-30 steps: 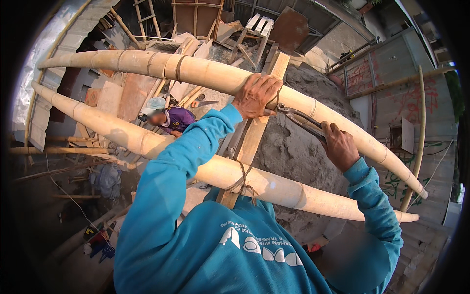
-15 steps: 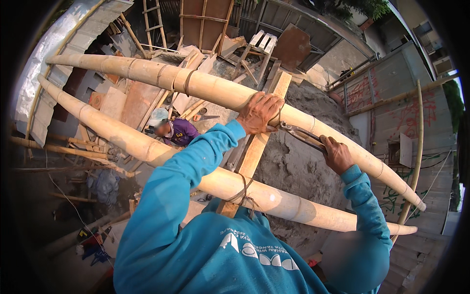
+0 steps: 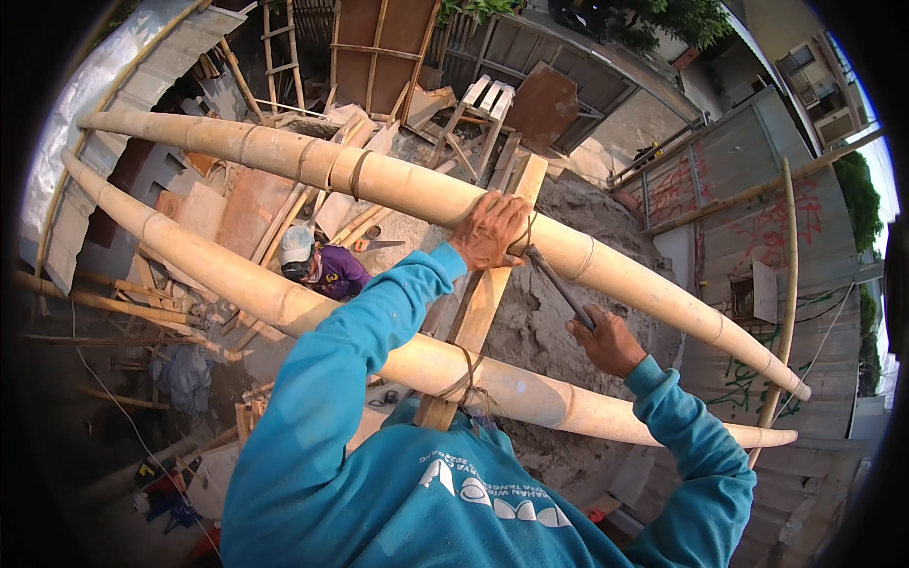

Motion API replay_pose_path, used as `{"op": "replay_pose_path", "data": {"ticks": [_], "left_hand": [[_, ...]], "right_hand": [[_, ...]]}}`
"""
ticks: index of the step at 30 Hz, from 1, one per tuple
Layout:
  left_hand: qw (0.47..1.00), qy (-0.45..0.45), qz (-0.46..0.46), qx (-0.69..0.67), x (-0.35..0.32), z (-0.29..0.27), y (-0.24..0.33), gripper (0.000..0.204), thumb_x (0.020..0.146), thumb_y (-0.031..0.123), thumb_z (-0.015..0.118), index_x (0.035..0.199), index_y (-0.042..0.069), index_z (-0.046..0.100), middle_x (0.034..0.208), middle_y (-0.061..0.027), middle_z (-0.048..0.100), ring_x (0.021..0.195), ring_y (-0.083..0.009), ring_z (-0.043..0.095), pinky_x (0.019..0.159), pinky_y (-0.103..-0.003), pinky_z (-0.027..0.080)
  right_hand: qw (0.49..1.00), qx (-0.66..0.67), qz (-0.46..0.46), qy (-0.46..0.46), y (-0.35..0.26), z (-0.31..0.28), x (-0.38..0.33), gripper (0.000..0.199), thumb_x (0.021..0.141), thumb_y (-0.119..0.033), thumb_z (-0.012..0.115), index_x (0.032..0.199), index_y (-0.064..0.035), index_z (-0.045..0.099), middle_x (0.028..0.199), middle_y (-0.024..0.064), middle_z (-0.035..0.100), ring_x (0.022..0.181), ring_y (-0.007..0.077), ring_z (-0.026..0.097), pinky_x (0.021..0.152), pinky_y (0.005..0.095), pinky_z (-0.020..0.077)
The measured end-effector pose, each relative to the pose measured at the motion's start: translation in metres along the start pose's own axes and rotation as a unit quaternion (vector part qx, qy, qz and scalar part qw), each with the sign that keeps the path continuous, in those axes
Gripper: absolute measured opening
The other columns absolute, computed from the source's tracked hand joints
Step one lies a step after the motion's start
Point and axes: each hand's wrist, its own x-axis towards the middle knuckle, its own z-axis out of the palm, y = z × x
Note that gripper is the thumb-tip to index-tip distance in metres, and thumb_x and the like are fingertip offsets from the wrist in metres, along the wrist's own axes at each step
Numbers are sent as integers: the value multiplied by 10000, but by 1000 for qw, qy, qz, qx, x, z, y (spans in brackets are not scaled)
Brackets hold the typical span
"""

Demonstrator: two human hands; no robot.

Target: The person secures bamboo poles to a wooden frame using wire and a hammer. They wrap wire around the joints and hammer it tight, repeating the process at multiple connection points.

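Note:
My left hand [image 3: 490, 230] grips the far bamboo pole [image 3: 407, 185], its fingers curled over the top where the pole crosses a squared wooden beam [image 3: 490, 308]. In my closed right hand [image 3: 611, 341] are the handles of metal pincers [image 3: 561, 287]. Their jaws sit against the dark wire [image 3: 528, 234] at this crossing, just right of my left hand; the exact bite is too small to make out. Nearer to me, a second bamboo pole [image 3: 540, 393] lies over the same beam, bound to it by several turns of dark wire [image 3: 464, 371].
Below, a person in purple [image 3: 339, 272] and a cap is by a handsaw [image 3: 379, 244] and planks. Grey sand or cement [image 3: 606, 204] covers the ground right of the beam. A metal sheet fence [image 3: 739, 218] stands right, a wooden stand [image 3: 485, 102] further back.
My right hand has swung left and toward me, turning the pincers' handles with it; they now appear edge-on and closer together. My left hand stays on the pole.

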Motion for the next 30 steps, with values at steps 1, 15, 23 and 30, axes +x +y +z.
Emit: {"op": "replay_pose_path", "data": {"ticks": [1, 15, 23, 30], "left_hand": [[1000, -3, 4, 16, 1, 1, 0, 1059, 667, 705, 738, 1413, 12, 446, 1384, -151, 510, 1324, -289, 466, 1160, -474, 300], [993, 39, 14, -110, 12, -34, 2, 812, 669, 410, 853, 1314, 64, 503, 1373, -161, 492, 1263, -350, 493, 1116, -490, 343], [903, -147, -316, -252, -25, -90, 11, 517, 841, 455, 726, 1044, -21, 719, 1052, -236, 711, 972, -361, 677, 902, -423, 511], [828, -335, -360, -270, -66, -15, -25, 967, 842, 610, 659, 1406, -140, 431, 1423, -321, 485, 1357, -388, 469, 1119, -398, 384]], "right_hand": [[1000, 11, 4, 3, -1, 2, -2, 344, 975, -313, 622, 1017, 27, 595, 752, 230, 608, 718, 363, 634, 669, 481, 486], [967, -223, 27, 121, -1, 21, 3, 390, 934, -180, 516, 1265, 13, 587, 869, 185, 714, 832, 345, 713, 748, 486, 545], [980, -141, 66, 128, 10, 54, -5, 592, 874, -113, 531, 1464, -115, 478, 918, 150, 727, 902, 333, 701, 957, 566, 468], [949, -215, 76, 217, -19, 68, 0, 643, 859, -57, 538, 1484, -197, 474, 1004, 127, 700, 1021, 317, 640, 1099, 604, 336]]}}
